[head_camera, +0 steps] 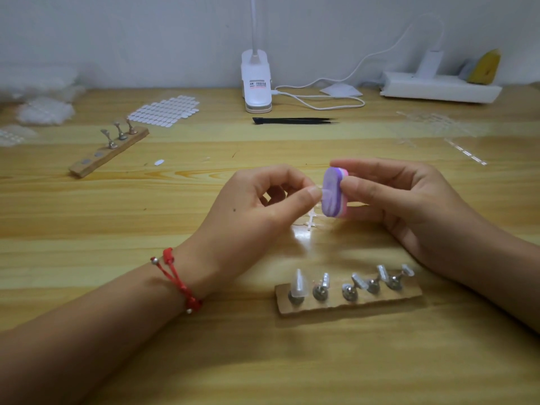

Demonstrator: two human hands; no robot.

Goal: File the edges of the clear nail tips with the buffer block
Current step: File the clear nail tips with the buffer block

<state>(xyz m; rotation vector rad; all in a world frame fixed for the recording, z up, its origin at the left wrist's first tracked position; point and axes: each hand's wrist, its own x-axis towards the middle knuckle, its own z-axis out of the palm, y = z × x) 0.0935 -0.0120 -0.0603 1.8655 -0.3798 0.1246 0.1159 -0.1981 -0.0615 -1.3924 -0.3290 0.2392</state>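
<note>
The buffer block (333, 192) is rounded, purple-faced, pink-backed.

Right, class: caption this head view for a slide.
Left hand pinches a clear nail tip against the purple buffer block held by the right hand, a wooden stand of mounted tips nearby.

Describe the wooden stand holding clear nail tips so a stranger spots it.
On the light wooden table, look nearest the camera, just below the right hand. A short brown wooden strip lies there; unlike the other wooden strip far left with three pegs, it has five metal pegs topped with clear nail tips.
</note>
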